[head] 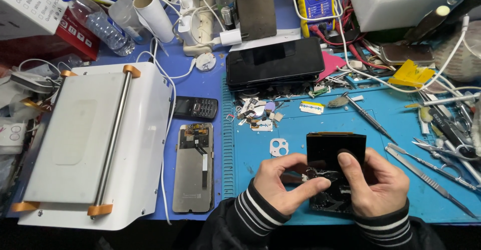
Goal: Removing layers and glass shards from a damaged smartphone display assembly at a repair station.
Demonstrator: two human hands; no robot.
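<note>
The counter (210, 87) is crowded, and that is the main hazard. The white machine (95, 144) fills the left side; a black phone (274, 62) lies far centre, and a bare screen panel (193, 167) lies near, left of the blue mat (320, 124).

Both hands hold the dark phone (334, 152) over the mat's near edge. The left hand (285, 180) closes narrowly on its lower left; the right hand (373, 180) clasps the right side, thumb pressed on the back. The back looks cracked, so hard thumb pressure could likely break off shards or cut a finger. A slip could drop it off the near edge.

The scalpel (431, 180), tweezers (441, 162) and razor blade (311, 107) lie close enough to catch a sleeve. The small screws and chips (258, 113) could scatter if swept.
</note>
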